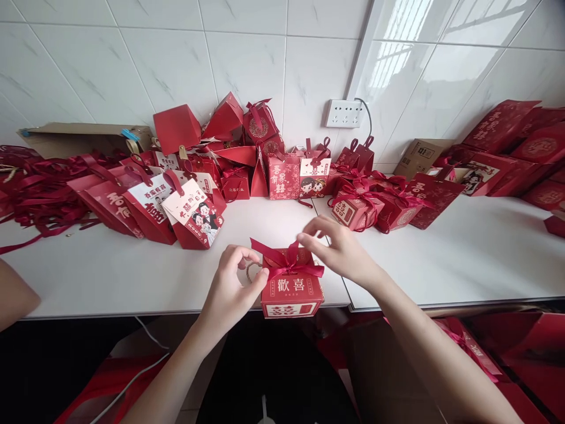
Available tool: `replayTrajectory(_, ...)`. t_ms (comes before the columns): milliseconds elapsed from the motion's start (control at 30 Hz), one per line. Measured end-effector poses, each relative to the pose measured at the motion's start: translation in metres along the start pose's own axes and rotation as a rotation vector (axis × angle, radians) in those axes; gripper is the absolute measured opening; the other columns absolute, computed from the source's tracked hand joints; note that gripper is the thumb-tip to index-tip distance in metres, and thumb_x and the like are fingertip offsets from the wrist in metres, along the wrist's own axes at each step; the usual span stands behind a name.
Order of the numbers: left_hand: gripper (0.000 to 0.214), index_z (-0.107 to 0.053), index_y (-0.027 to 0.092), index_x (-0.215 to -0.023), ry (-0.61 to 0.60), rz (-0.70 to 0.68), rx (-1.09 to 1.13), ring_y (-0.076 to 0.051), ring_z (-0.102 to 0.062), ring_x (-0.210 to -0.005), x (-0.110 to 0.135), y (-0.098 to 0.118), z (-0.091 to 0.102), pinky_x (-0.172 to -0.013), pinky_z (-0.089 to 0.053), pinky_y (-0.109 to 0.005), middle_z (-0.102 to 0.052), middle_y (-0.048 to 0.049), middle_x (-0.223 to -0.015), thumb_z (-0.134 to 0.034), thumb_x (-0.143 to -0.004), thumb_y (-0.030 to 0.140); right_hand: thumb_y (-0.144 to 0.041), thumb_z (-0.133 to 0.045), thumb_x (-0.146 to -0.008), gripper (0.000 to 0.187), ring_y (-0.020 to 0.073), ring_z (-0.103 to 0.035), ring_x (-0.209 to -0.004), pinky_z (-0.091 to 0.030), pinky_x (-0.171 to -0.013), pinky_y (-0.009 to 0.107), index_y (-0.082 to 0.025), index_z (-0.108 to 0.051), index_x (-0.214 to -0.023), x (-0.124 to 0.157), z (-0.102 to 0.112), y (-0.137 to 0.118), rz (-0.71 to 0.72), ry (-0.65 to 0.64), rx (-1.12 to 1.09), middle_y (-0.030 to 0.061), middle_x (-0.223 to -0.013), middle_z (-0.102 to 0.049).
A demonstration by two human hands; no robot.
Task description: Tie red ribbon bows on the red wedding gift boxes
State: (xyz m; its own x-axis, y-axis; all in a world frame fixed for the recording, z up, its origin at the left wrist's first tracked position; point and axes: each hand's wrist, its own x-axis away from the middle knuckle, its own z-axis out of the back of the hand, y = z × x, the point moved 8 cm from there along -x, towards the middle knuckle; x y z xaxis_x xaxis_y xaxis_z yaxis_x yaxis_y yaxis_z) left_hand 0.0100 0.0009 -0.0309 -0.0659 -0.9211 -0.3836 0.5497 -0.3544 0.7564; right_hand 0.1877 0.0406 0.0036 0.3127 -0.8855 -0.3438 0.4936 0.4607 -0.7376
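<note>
A small red gift box [291, 290] with white lettering sits at the table's front edge, a dark red satin ribbon [289, 262] tied in a bow on top. Beside its left side is my left hand [236, 280], fingers curled loosely and apart from the thumb. That thumb tip is at the bow's left loop, and a twisted cord handle [252, 271] shows behind the fingers. My right hand [338, 244] reaches in from the right above the box. Its thumb and forefinger come together at the upper tail of the ribbon.
Red paper gift bags [194, 212] and a heap of loose ribbons [53, 194] stand at the left. More ribbon-tied boxes [357, 203] are at the right. A socket strip [344, 113] is on the tiled wall. Another person's arm [15, 294] shows at the left edge.
</note>
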Motion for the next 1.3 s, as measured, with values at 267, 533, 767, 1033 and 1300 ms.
replayTrajectory(267,0.014,-0.061,0.019,-0.082,-0.081,-0.242,-0.294,-0.019,-0.054,-0.084,-0.005,0.037,-0.015,-0.081,-0.044,-0.035,-0.058,-0.0027,-0.081,-0.049,-0.087,0.024,-0.041,-0.053,-0.081,0.032,0.0121,-0.05,-0.053,-0.036,-0.051,0.025,-0.016,-0.062,-0.065,-0.044,-0.075,0.004,-0.13,-0.582,0.12,0.0021,-0.059,-0.059)
replayTrajectory(533,0.008,-0.061,0.02,-0.082,-0.193,-0.315,-0.318,-0.017,-0.055,-0.085,-0.007,0.041,-0.025,-0.08,-0.045,-0.033,-0.061,-0.0009,-0.083,-0.054,-0.085,0.02,-0.024,-0.057,-0.074,0.013,0.0093,-0.051,-0.057,-0.037,-0.052,0.021,-0.014,-0.062,-0.068,-0.05,-0.061,0.015,-0.153,-0.371,-0.062,0.0001,-0.063,-0.061)
replayTrajectory(767,0.012,-0.062,0.019,-0.092,-0.273,-0.309,-0.271,-0.018,-0.056,-0.088,-0.009,0.043,-0.029,-0.081,-0.046,-0.034,-0.063,-0.0019,-0.087,-0.052,-0.085,0.017,-0.027,-0.06,-0.072,0.015,0.0083,-0.045,-0.053,-0.034,-0.051,0.023,-0.014,-0.059,-0.063,-0.041,-0.059,0.039,-0.346,-0.416,-0.25,-0.0023,-0.058,-0.054)
replayTrajectory(1033,0.016,-0.064,0.021,-0.095,-0.297,-0.314,-0.249,-0.019,-0.056,-0.092,-0.01,0.041,-0.03,-0.085,-0.046,-0.036,-0.063,-0.0024,-0.089,-0.05,-0.087,0.018,-0.034,-0.064,-0.067,0.022,0.0077,-0.039,-0.048,-0.029,-0.049,0.024,-0.015,-0.058,-0.059,-0.029,-0.071,0.059,-0.449,-0.418,-0.489,-0.0045,-0.052,-0.049)
replayTrajectory(1300,0.018,-0.065,0.02,-0.097,-0.301,-0.313,-0.243,-0.018,-0.055,-0.091,-0.009,0.04,-0.031,-0.083,-0.047,-0.035,-0.06,-0.0032,-0.088,-0.049,-0.087,0.018,-0.06,-0.049,-0.082,0.049,0.0172,-0.059,-0.077,-0.044,-0.07,0.029,-0.016,-0.061,-0.1,-0.019,-0.046,0.084,-0.643,-0.357,-0.357,0.0075,-0.093,-0.066)
